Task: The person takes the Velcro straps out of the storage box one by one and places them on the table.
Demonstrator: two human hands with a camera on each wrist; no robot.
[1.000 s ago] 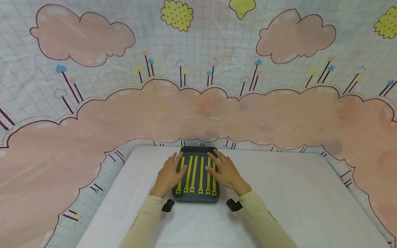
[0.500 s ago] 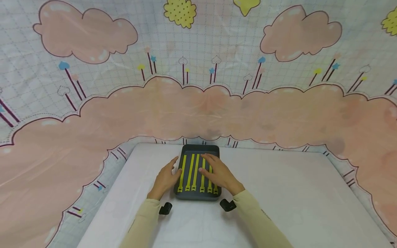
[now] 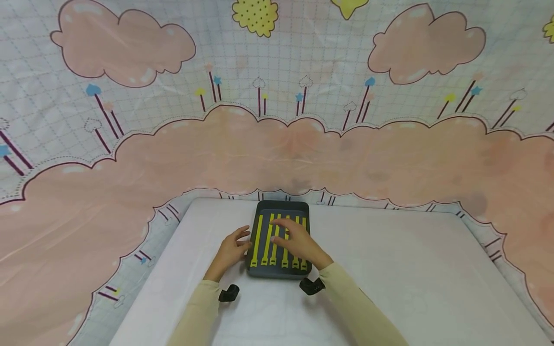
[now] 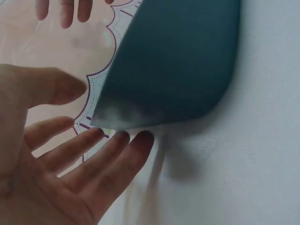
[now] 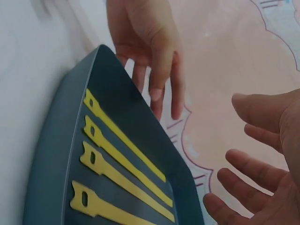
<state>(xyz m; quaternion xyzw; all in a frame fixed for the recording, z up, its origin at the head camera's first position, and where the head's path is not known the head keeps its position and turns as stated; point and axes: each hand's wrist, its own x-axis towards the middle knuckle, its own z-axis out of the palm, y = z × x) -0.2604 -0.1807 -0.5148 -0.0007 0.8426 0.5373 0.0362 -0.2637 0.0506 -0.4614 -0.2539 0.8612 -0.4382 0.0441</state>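
A dark blue-grey tray (image 3: 279,276) lies on the table with several yellow cable tie straps (image 3: 257,240) side by side in it. Each strap has a slotted head at the near end, as the straps (image 5: 93,161) in the right wrist view show. My left hand (image 3: 228,251) is beside the tray's left wall, fingers loosely bent and holding nothing; in the left wrist view its fingertips lie close to the tray (image 4: 173,61), and I cannot tell whether they touch. Over the tray's middle hovers my right hand (image 3: 299,242), relaxed, covering parts of some straps.
The white table (image 3: 389,269) extends to both sides of the tray. Behind it hangs a patterned cloth (image 3: 346,158) with clouds and stars. Black wrist devices (image 3: 312,287) sit at both cuffs.
My left hand has drawn back leftward from over the tray's left side to outside it. The right hand has shifted left, from the tray's right side to over its middle. The straps stay put.
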